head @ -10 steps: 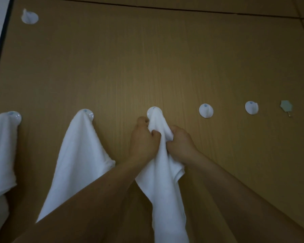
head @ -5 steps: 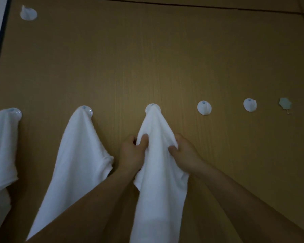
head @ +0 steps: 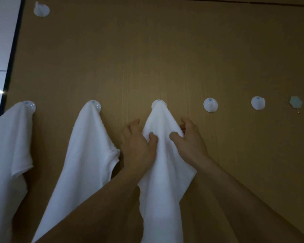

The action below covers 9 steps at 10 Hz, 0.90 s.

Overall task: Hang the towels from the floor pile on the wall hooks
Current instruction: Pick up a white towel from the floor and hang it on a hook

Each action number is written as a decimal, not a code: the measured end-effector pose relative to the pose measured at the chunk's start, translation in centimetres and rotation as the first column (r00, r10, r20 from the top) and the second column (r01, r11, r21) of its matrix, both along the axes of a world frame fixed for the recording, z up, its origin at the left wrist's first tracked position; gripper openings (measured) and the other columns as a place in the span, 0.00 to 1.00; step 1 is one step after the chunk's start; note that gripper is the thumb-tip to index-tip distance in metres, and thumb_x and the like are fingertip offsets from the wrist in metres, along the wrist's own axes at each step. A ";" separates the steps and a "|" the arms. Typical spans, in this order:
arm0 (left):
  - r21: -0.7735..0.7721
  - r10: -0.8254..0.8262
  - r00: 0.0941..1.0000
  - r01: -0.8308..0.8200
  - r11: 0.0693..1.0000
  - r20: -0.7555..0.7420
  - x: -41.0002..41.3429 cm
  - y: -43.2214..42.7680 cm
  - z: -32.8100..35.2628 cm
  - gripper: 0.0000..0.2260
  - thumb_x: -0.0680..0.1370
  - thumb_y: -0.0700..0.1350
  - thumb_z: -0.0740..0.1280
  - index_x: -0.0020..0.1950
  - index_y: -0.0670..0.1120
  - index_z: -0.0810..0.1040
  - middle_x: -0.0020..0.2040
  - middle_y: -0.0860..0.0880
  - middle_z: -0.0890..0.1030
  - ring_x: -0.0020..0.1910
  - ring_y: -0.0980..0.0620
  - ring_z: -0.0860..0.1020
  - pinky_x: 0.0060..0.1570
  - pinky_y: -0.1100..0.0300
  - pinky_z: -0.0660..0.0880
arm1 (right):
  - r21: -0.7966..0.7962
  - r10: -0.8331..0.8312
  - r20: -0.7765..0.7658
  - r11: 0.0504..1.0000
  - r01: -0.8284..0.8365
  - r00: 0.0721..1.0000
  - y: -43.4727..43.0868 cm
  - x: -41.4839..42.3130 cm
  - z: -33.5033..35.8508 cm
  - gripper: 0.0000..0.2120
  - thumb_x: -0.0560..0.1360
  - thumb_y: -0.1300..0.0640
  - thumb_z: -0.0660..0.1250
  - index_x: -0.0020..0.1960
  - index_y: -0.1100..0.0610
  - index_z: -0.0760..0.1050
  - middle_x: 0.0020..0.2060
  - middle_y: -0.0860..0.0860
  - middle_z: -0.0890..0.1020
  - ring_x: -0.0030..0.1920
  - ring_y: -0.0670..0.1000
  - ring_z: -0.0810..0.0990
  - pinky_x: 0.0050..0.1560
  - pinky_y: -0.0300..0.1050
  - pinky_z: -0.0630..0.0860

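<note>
A white towel (head: 162, 172) hangs from the third round white hook (head: 158, 104) on the brown wooden wall. My left hand (head: 137, 146) holds its left edge, thumb on the front of the cloth. My right hand (head: 189, 141) holds its right edge the same way. Both hands sit a little below the hook. Two more white towels hang to the left: one (head: 81, 163) on the second hook (head: 95, 104), one (head: 7, 155) on the first hook (head: 29, 105). The floor pile is out of view.
Two bare white hooks (head: 210, 104) (head: 258, 102) follow to the right, then a small greenish hook (head: 296, 103). Another white hook (head: 41, 10) sits high at the upper left. A dark frame edge (head: 12, 55) borders the wall on the left.
My hands slid down from the hook and spread apart, drawing the towel out wider below it. The towel now hangs from the third hook.
</note>
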<state>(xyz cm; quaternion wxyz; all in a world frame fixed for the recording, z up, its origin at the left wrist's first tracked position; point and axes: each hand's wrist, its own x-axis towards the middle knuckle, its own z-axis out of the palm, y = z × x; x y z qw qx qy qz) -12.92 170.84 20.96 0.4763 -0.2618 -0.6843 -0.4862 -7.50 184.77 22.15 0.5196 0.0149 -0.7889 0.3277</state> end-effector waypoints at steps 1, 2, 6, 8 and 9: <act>-0.177 0.020 0.989 -0.046 0.983 -0.150 -0.3 0.1 -1.9 0.25 0.80 0.55 0.57 0.76 0.51 0.57 0.76 0.48 0.59 0.72 0.50 0.60 0.68 0.54 0.59 | 0.029 0.101 -0.012 0.995 -0.100 0.995 -1.3 -0.6 -1.3 0.35 0.72 0.38 0.66 0.74 0.48 0.59 0.65 0.45 0.71 0.61 0.47 0.73 0.58 0.48 0.73; -0.376 0.002 0.984 -0.070 0.924 -0.179 -1.3 0.0 -5.1 0.25 0.81 0.56 0.52 0.78 0.54 0.54 0.79 0.51 0.50 0.76 0.52 0.54 0.73 0.56 0.52 | -0.013 0.143 0.036 0.990 -0.143 0.989 -1.4 -1.4 -3.8 0.32 0.74 0.45 0.69 0.74 0.52 0.61 0.66 0.48 0.73 0.62 0.49 0.74 0.62 0.48 0.73; -0.392 -0.309 0.934 0.356 0.848 0.179 -0.4 -3.1 -17.4 0.25 0.82 0.46 0.55 0.78 0.50 0.53 0.79 0.48 0.52 0.77 0.48 0.54 0.73 0.55 0.53 | -0.213 -0.067 0.152 0.972 0.099 0.986 -3.1 2.6 -17.8 0.28 0.73 0.51 0.73 0.68 0.55 0.67 0.55 0.43 0.78 0.54 0.44 0.79 0.45 0.35 0.76; -0.453 -0.383 0.848 0.522 0.723 0.366 0.2 -5.3 -28.6 0.26 0.81 0.45 0.58 0.78 0.46 0.54 0.78 0.51 0.52 0.76 0.47 0.55 0.73 0.55 0.53 | -0.309 -0.264 0.462 0.847 0.433 0.847 -7.6 7.7 -27.6 0.34 0.71 0.49 0.74 0.71 0.51 0.63 0.53 0.45 0.78 0.47 0.47 0.81 0.45 0.41 0.76; -0.549 -0.403 0.796 0.604 0.577 0.452 1.2 -7.0 -34.0 0.27 0.81 0.47 0.58 0.78 0.48 0.53 0.78 0.51 0.52 0.75 0.50 0.57 0.72 0.55 0.58 | -0.316 -0.318 0.593 0.753 0.577 0.740 -10.5 11.0 -32.9 0.37 0.71 0.48 0.73 0.74 0.55 0.60 0.57 0.49 0.76 0.52 0.51 0.80 0.51 0.48 0.77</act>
